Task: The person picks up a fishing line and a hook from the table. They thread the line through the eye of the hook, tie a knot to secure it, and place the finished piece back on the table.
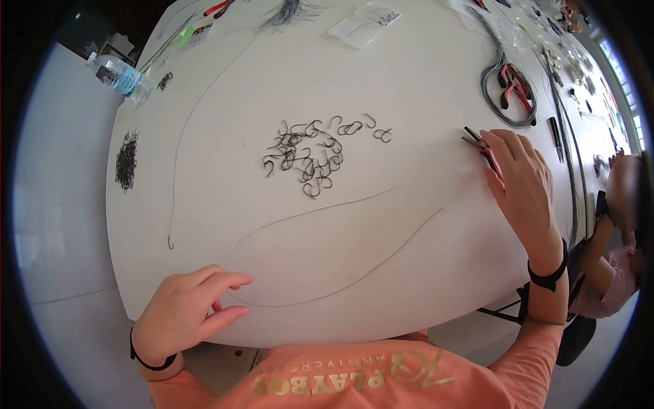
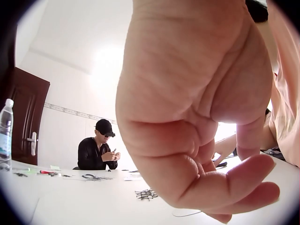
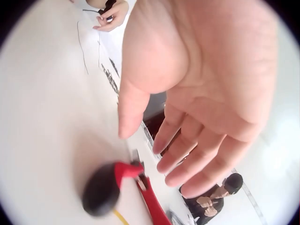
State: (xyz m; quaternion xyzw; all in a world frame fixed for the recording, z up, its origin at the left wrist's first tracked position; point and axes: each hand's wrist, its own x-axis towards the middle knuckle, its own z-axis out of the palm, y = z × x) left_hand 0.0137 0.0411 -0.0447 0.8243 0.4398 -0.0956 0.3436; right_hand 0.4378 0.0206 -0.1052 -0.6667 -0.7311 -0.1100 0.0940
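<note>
A thin wire (image 1: 327, 298) lies in a wide curve on the table, its bend beside the fingertips of my left hand (image 1: 187, 310). That hand is loosely bent, thumb apart from the fingers; no grip on the wire shows. My right hand (image 1: 524, 180) is over pliers (image 1: 489, 158) with red handles. In the right wrist view the fingers of my right hand (image 3: 201, 84) hang relaxed and spread, apart from the red pliers handle (image 3: 152, 201). Loose dark hooks (image 1: 313, 153) are scattered mid-table. In the left wrist view, nothing shows held in my left hand (image 2: 192, 103).
A long wire with a hook (image 1: 171, 243) at its end runs along the left side. A dark hook pile (image 1: 126, 162) and a bottle (image 1: 122, 78) are at the left edge. Coiled wire (image 1: 485, 85) with more pliers lies back right. Another person (image 2: 96, 152) sits across the table.
</note>
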